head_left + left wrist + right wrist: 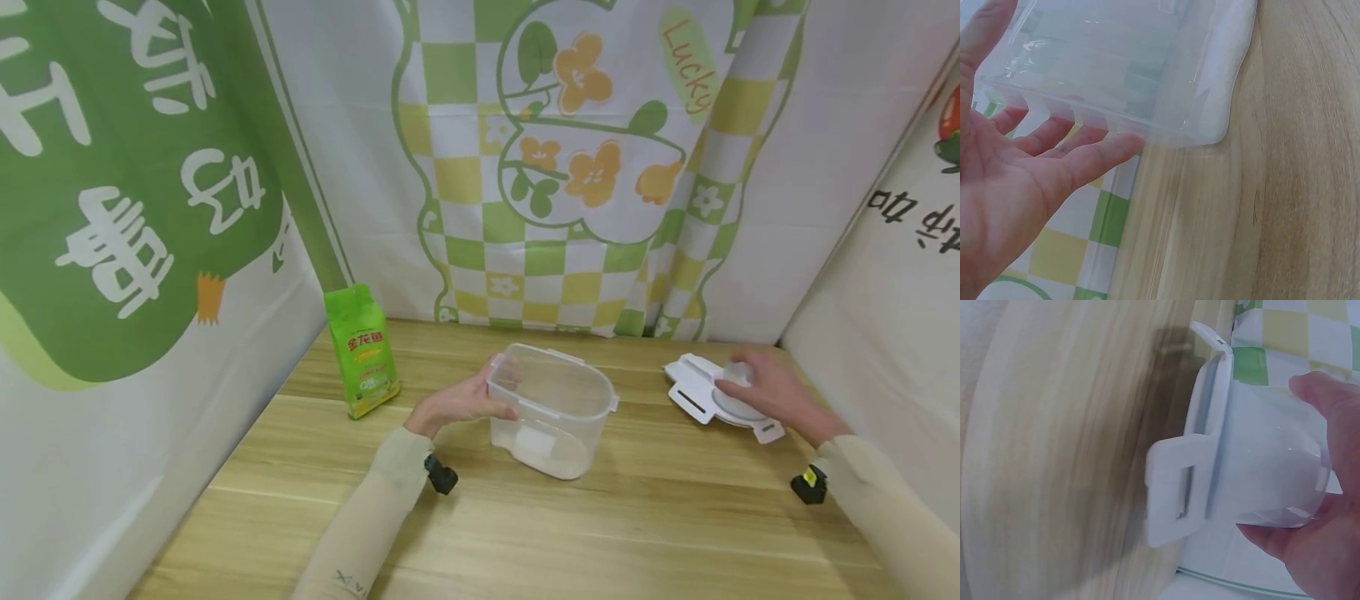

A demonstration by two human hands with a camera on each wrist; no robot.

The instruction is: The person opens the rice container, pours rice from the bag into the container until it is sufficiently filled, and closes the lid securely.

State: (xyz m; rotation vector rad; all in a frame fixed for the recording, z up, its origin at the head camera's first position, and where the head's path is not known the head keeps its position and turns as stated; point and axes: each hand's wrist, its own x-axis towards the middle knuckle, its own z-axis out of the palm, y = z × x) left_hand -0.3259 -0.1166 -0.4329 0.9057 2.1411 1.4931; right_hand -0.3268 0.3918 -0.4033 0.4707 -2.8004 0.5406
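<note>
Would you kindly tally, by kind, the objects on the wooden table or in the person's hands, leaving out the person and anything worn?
Green bag: 1
Clear tub: 1
White lid: 1
Translucent cup: 1
Total: 4

Bag (363, 358) on table (540, 537) left of container (557, 417); lid (694, 385) right.
</note>
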